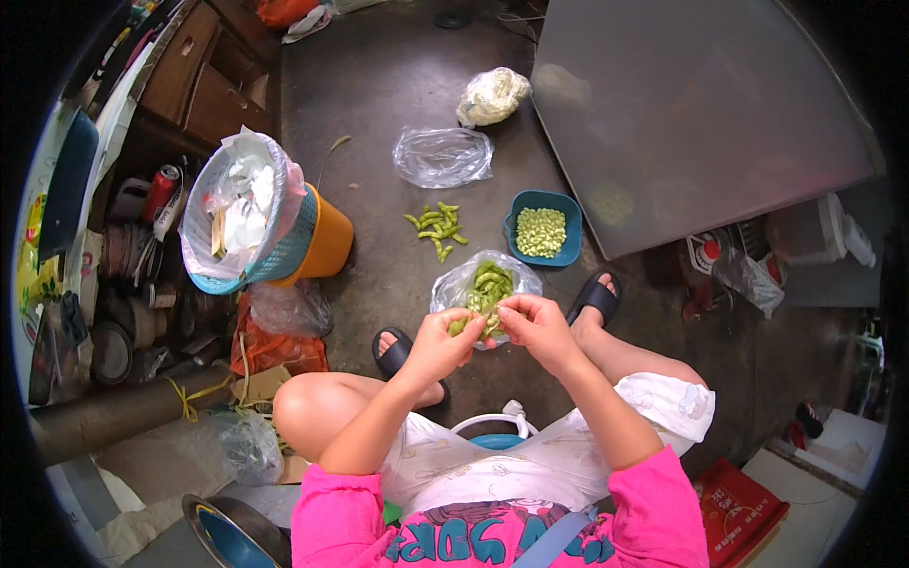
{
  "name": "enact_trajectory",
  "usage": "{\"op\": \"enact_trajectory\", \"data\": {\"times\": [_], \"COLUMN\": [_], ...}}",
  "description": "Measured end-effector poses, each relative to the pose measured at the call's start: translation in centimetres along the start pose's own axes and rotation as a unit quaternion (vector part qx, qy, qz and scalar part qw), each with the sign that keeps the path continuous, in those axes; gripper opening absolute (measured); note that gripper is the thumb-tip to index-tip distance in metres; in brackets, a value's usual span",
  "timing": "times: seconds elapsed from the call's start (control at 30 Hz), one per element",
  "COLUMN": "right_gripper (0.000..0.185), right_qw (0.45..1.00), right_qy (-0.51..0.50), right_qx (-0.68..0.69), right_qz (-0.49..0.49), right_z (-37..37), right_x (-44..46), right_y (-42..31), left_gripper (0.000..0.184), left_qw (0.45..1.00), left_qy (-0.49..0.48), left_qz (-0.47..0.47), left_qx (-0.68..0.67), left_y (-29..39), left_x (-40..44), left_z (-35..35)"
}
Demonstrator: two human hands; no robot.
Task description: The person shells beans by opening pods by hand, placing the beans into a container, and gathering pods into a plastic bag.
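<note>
Both hands are close together over a clear plastic bag (445,290) of green bean pods (492,282). My left hand (453,343) is closed around green pods, with some showing between its fingers. My right hand (532,327) is pinched close beside it, its fingertips at a pod; how much each hand grips is too small to tell. A small heap of pods (436,226) lies on the dark floor beyond the bag. To the right of that heap, a blue-green square bowl (519,248) holds pale green shelled beans (541,233).
An empty-looking clear bag (443,156) and a bag of pale stuff (494,97) lie farther off. A lined blue basket (199,256) and orange bucket (327,237) stand left. A large grey panel (701,114) fills the upper right. Black slippers (597,301) are on the feet.
</note>
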State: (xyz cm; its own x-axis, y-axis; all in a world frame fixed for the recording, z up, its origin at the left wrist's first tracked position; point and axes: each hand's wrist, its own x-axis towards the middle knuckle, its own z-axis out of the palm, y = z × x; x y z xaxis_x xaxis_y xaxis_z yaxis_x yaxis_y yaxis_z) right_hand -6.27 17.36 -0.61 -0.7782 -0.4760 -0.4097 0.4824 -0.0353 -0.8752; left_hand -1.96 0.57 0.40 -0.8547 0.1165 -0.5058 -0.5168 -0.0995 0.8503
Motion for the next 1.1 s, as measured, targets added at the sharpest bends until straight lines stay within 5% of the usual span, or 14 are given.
{"op": "enact_trajectory", "data": {"times": [0.07,0.2,0.3,0.63,0.87,1.0,1.1], "right_gripper": [0.017,0.020,0.022,0.019,0.015,0.011,0.009], "right_qw": [0.999,0.958,0.945,0.996,0.998,0.981,0.960], "right_qy": [0.024,0.085,0.100,-0.086,-0.018,0.093,0.147], "right_qx": [-0.034,-0.255,-0.300,0.018,0.055,0.152,0.202], "right_qz": [-0.020,-0.102,-0.083,0.029,0.032,-0.083,-0.124], "right_z": [-0.3,-0.6,-0.4,0.6,0.6,0.4,0.2], "right_x": [0.3,0.5,0.1,-0.5,-0.8,-0.2,0.0], "right_y": [0.5,0.5,-0.6,-1.0,-1.4,-0.4,-0.3], "left_gripper": [0.023,0.035,0.045,0.045,0.025,0.017,0.017], "left_qw": [0.998,0.996,0.986,0.965,0.972,0.937,0.951], "left_qy": [0.050,0.035,0.021,-0.127,-0.013,0.009,-0.034], "left_qz": [0.022,0.029,0.014,-0.037,-0.103,-0.099,-0.057], "left_qx": [0.042,-0.075,-0.162,-0.225,-0.211,-0.336,-0.303], "left_y": [0.0,-0.5,-0.1,0.5,0.4,-0.5,-0.9], "left_x": [0.0,0.5,0.4,-0.3,0.2,0.6,0.0], "left_z": [0.2,-0.8,-0.7,0.4,0.0,0.0,0.5]}}
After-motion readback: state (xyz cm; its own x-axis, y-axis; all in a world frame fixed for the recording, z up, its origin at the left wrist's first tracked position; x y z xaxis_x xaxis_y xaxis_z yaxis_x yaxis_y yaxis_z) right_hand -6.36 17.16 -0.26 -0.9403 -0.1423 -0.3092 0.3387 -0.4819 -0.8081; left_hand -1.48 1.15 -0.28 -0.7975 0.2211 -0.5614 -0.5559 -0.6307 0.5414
